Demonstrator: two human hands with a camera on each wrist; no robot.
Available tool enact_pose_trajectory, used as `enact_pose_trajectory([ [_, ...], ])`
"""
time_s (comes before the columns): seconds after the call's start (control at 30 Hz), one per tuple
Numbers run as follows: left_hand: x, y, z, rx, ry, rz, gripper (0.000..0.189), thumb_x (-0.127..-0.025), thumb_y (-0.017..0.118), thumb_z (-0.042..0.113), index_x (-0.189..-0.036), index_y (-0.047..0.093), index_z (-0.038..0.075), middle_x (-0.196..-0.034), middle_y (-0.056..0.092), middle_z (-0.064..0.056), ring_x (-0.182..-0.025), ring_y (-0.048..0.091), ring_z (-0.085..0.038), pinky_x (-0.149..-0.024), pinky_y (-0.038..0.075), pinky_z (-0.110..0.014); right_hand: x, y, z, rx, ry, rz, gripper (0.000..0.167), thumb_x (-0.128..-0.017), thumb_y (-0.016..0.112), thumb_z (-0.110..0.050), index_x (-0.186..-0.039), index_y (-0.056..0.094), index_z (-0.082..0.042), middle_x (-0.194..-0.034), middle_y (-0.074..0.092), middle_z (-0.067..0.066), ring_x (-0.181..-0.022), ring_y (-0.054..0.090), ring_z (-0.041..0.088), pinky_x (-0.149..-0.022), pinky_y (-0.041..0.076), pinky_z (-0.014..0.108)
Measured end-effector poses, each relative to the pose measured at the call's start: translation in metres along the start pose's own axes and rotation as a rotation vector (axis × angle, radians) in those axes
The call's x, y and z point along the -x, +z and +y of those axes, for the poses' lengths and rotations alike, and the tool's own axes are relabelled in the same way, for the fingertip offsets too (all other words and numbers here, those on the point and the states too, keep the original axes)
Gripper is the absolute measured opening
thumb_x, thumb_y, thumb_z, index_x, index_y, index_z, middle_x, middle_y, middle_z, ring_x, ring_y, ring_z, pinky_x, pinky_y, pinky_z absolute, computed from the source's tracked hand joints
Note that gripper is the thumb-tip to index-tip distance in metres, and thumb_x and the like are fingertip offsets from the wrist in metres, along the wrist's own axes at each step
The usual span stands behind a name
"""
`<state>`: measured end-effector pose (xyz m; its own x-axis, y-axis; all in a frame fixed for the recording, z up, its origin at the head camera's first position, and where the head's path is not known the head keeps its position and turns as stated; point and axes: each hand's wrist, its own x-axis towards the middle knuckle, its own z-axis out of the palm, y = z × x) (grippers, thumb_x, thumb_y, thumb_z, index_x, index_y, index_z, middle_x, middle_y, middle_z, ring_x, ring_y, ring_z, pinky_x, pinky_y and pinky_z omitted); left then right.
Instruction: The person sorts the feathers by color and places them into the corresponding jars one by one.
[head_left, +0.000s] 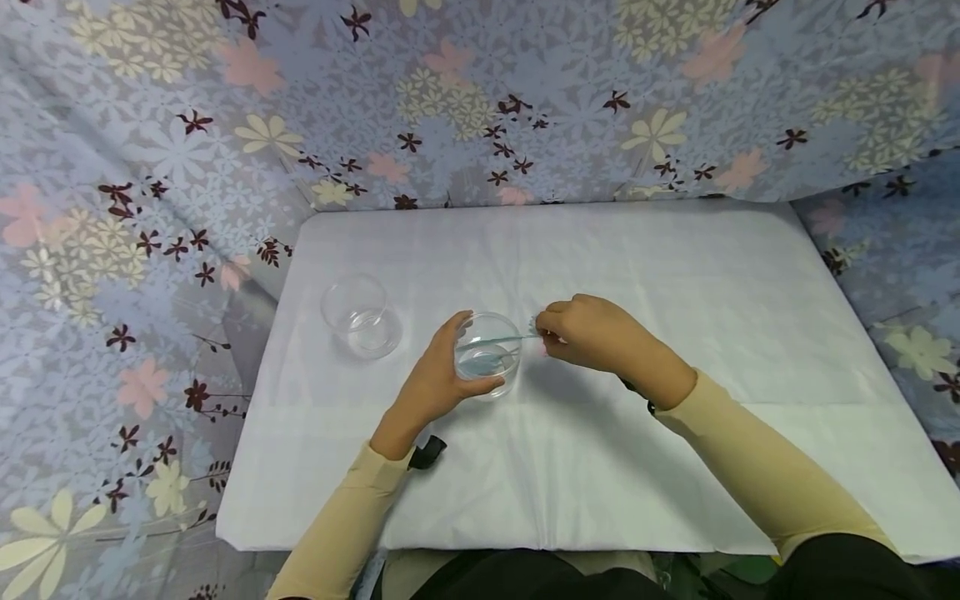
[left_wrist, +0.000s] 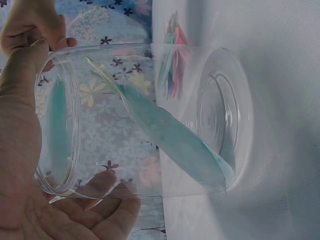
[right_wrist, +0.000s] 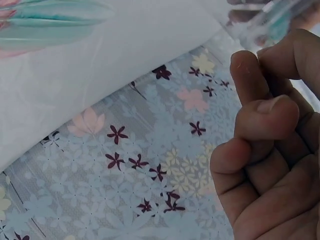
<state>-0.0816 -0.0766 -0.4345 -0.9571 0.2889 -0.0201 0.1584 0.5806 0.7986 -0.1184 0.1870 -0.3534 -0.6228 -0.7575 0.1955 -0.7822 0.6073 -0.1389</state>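
My left hand (head_left: 438, 371) grips a clear plastic cup (head_left: 512, 375) that stands upright on the white-covered table. Inside leans a teal feather (left_wrist: 165, 132), reaching down to the cup's base. Another teal feather (head_left: 491, 341) lies across the cup's mouth in the head view. Its thin quill end is pinched between the thumb and fingertips of my right hand (head_left: 600, 333), just right of the rim. Beyond the cup, teal and pink feathers (left_wrist: 177, 55) lie on the table; the right wrist view shows part of these feathers (right_wrist: 55, 22) too. My right hand mostly hides them in the head view.
A second clear plastic cup (head_left: 356, 312) stands on the table (head_left: 675, 258) to the left of my left hand. Floral fabric (head_left: 450, 100) hangs behind the table and at both sides.
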Motion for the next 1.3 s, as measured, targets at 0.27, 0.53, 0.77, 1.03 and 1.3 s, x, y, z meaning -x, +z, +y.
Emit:
enact_pose_trajectory([
  [0.27,0.000,0.000,-0.002,0.005,0.012,0.002,0.106,-0.073,0.086,0.055,-0.156,0.027,0.025,-0.152,0.042,-0.008,-0.132,0.050,-0.031,-0.105,0.044,-0.052,-0.003,-0.014,0.000,-0.059,0.003,0.019,0.021,-0.080,0.079,-0.002,-0.074,0.063,-0.014,-0.071,0.058,-0.006,-0.057,0.045,0.008,-0.058,0.043,0.028],
  [0.53,0.001,-0.001,-0.003,0.018,0.002,-0.010,0.106,-0.074,0.085,0.055,-0.157,0.025,0.026,-0.152,0.041,-0.005,-0.128,0.051,-0.027,-0.102,0.046,-0.050,-0.029,-0.003,-0.019,-0.109,-0.049,-0.036,0.008,-0.085,0.075,-0.003,-0.083,0.073,-0.011,-0.076,0.065,-0.005,-0.063,0.057,0.009,-0.062,0.050,0.028],
  [0.77,0.000,-0.001,-0.004,0.029,0.037,-0.028,0.108,-0.076,0.083,0.057,-0.159,0.022,0.024,-0.157,0.037,-0.005,-0.135,0.046,-0.026,-0.105,0.045,-0.048,-0.048,0.014,-0.033,-0.019,0.008,-0.142,0.016,-0.088,0.072,-0.005,-0.075,0.073,-0.014,-0.068,0.062,-0.004,-0.060,0.053,0.010,-0.059,0.046,0.029],
  [1.03,-0.001,0.001,-0.003,0.034,0.029,-0.020,0.110,-0.074,0.084,0.057,-0.158,0.022,0.024,-0.153,0.039,-0.007,-0.130,0.050,-0.030,-0.101,0.047,-0.049,-0.034,0.017,-0.024,-0.228,0.088,-0.102,0.009,-0.093,0.070,-0.013,-0.091,0.079,-0.011,-0.093,0.075,0.002,-0.077,0.067,0.015,-0.070,0.055,0.034],
  [1.3,-0.002,0.003,-0.002,-0.004,0.003,-0.005,0.109,-0.073,0.086,0.055,-0.158,0.024,0.025,-0.155,0.039,-0.004,-0.135,0.046,-0.026,-0.108,0.042,-0.050,0.028,0.014,0.040,-0.404,0.475,0.067,0.022,-0.093,0.072,-0.011,-0.113,0.075,-0.003,-0.116,0.072,0.014,-0.108,0.066,0.032,-0.089,0.053,0.048],
])
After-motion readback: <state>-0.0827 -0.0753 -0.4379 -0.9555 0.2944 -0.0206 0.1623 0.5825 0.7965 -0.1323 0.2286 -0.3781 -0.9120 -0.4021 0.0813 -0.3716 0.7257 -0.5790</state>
